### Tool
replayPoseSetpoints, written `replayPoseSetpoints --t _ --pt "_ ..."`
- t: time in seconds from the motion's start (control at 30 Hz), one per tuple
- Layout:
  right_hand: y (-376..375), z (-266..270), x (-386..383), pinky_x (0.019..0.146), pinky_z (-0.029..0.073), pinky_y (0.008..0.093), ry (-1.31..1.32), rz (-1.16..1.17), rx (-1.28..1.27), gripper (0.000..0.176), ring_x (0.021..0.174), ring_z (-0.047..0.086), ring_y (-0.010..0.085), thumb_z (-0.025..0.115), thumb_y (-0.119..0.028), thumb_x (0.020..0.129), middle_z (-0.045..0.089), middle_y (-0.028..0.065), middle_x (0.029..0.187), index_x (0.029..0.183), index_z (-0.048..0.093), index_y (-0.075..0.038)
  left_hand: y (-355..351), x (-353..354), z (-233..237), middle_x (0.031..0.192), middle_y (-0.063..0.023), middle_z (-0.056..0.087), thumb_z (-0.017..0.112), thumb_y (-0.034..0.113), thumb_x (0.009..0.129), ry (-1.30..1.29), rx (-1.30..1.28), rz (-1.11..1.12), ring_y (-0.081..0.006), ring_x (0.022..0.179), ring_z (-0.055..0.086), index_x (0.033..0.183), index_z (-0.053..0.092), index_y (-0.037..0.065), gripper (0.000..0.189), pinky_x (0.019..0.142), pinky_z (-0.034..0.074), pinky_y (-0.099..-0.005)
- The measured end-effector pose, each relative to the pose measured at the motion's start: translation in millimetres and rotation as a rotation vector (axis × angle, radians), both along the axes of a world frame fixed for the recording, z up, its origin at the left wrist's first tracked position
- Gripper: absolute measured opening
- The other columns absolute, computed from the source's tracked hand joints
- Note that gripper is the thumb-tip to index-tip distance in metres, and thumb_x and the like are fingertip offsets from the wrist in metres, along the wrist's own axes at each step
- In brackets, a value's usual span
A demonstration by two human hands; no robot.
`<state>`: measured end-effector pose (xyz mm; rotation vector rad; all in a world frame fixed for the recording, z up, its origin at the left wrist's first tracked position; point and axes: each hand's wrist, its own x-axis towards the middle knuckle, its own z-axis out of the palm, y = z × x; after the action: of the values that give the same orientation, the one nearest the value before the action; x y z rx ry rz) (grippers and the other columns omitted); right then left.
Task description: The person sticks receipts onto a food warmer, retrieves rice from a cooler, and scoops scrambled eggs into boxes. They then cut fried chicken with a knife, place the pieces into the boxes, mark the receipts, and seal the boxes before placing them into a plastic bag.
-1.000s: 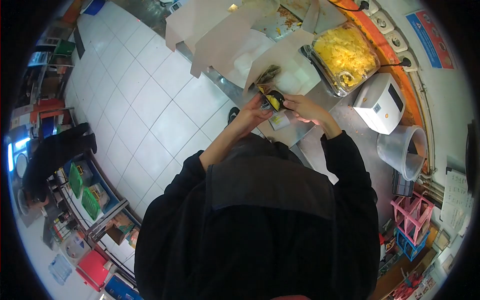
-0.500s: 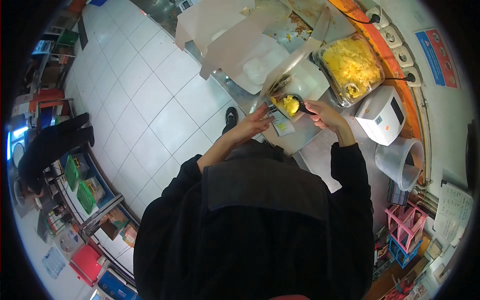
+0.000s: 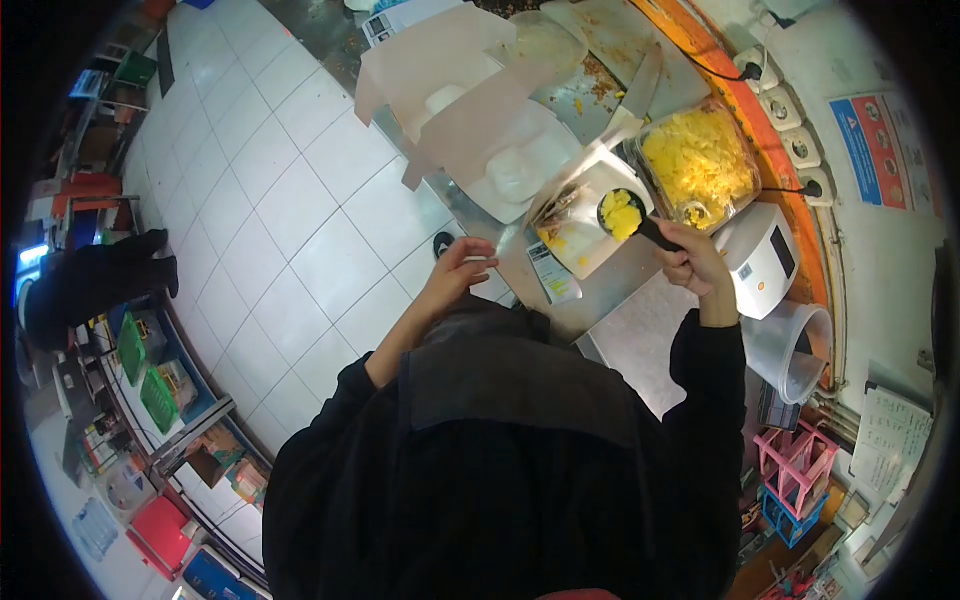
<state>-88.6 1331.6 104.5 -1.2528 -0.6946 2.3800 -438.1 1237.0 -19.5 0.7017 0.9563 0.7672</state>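
Note:
My right hand point(image 3: 697, 262) is closed around the black handle of a round scoop point(image 3: 655, 233) filled with yellow chopped food point(image 3: 622, 214). The scoop hovers above an open white takeaway box point(image 3: 597, 258), which has some yellow bits and brownish food inside. My left hand point(image 3: 457, 277) holds nothing, its fingers apart, left of the box and off the counter's edge. A printed slip point(image 3: 553, 274) lies beside the box's near side. A clear container point(image 3: 750, 190) heaped with the same yellow food stands to the right of the box.
More open white boxes point(image 3: 450, 55) stand further back on the counter. A large knife point(image 3: 643, 85) lies on a messy metal tray point(image 3: 665, 45). On the right are a white printer-like device point(image 3: 765, 262) and a clear bucket point(image 3: 785, 345). Someone in black point(image 3: 95, 290) is at the far left.
My right hand has lifted the scoop from the box's near end and moved right. My left hand has drawn away from the box to the left.

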Motion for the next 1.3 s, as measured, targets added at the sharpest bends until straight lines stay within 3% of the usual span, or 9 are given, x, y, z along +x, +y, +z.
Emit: replayPoseSetpoints --t 0.27,0.5,0.57,0.67,0.83,0.93,1.07,1.13,1.3 --pt "109.5 60.3 -74.2 0.033 0.015 0.0181 -0.005 0.333 0.26 0.036 0.037 0.02 0.0013 0.045 -0.026 0.093 0.028 -0.0067 0.049 0.117 0.049 0.0 48.1 7.3 -1.8 0.094 -0.0089 0.048 0.065 0.012 0.079 0.246 0.169 0.602 -0.0112 0.071 0.054 0.106 0.04 0.004 0.037 0.052 0.049 -0.0241" --pt "182.2 46.6 -167.8 0.036 0.02 0.0173 -0.321 0.875 0.205 0.031 0.043 0.029 0.0019 0.053 -0.027 0.088 0.03 -0.0061 0.052 0.11 0.058 -0.005 62.9 8.9 -13.3 0.082 -0.0061 0.048 0.064 0.007 0.078 0.342 0.284 0.542 -0.0088 0.06 0.053 0.101 0.038 0.003 0.035 0.046 0.045 -0.0216" --pt "181.7 7.7 -186.5 0.039 0.032 0.0235 -0.582 1.04 0.325 0.029 0.047 0.04 0.0084 0.053 -0.025 0.087 0.039 -0.002 0.053 0.107 0.059 -0.005 63.5 8.0 -9.5 0.081 -0.0059 0.048 0.063 0.006 0.078 0.308 0.273 0.545 -0.0094 0.061 0.053 0.101 0.038 0.003 0.035 0.047 0.045 -0.0218" --pt "158.5 -51.6 -204.9 0.052 0.047 0.0342 -0.593 1.72 1.15 0.029 0.062 0.06 0.02 0.057 -0.02 0.077 0.059 0.0094 0.07 0.101 0.06 -0.003 62.9 5.4 -9.3 0.078 -0.0056 0.049 0.062 0.004 0.077 0.324 0.281 0.518 -0.0107 0.062 0.055 0.102 0.037 0.003 0.035 0.048 0.046 -0.0225" --pt "66.8 -1.1 -224.0 0.06 0.05 0.0383 -0.948 1.683 1.355 0.054 0.072 0.065 0.0318 0.063 -0.026 0.075 0.063 0.0201 0.075 0.108 0.049 0.013 61.4 2.8 -12.2 0.079 -0.0064 0.05 0.061 0.003 0.077 0.378 0.309 0.471 -0.0123 0.063 0.056 0.104 0.037 0.003 0.036 0.049 0.046 -0.0235" --pt "40.8 -3.6 -225.7 0.059 0.051 0.0357 -1.089 1.447 1.38 0.096 0.067 0.065 0.0311 0.078 -0.035 0.055 0.063 0.0196 0.069 0.12 0.034 0.021 61.1 1.2 -10.1 0.084 -0.0082 0.049 0.06 0.002 0.076 0.37 0.285 0.46 -0.0137 0.066 0.057 0.105 0.037 0.002 0.036 0.054 0.046 -0.0251" --pt "33.3 -10.4 -221.5 0.059 0.051 0.0362 -1.155 1.474 1.424 0.093 0.067 0.065 0.0307 0.076 -0.035 0.061 0.063 0.0191 0.07 0.121 0.032 0.02 61.5 -0.9 -7.0 0.092 -0.0108 0.047 0.06 0.001 0.075 0.522 0.432 0.438 -0.0156 0.072 0.057 0.105 0.038 0.001 0.037 0.063 0.047 -0.0272" --pt "37.5 -0.8 -220.7 0.059 0.051 0.0368 -1.149 1.4 1.38 0.069 0.067 0.065 0.0299 0.062 -0.026 0.076 0.064 0.0182 0.071 0.12 0.035 0.019 62.0 -1.6 -9.5 0.094 -0.0113 0.046 0.06 0.001 0.075 0.514 0.421 0.429 -0.016 0.073 0.056 0.105 0.038 0.001 0.037 0.065 0.047 -0.0276" --pt "59.3 9.3 -211.6 0.06 0.05 0.0407 -1.1 1.371 1.413 0.045 0.071 0.064 0.0314 0.054 -0.022 0.079 0.064 0.0183 0.076 0.111 0.048 0.008 61.2 0.2 -28.0 0.094 -0.011 0.045 0.06 0.002 0.075 0.399 0.374 0.453 -0.015 0.07 0.055 0.106 0.037 0.003 0.038 0.062 0.048 -0.0272"
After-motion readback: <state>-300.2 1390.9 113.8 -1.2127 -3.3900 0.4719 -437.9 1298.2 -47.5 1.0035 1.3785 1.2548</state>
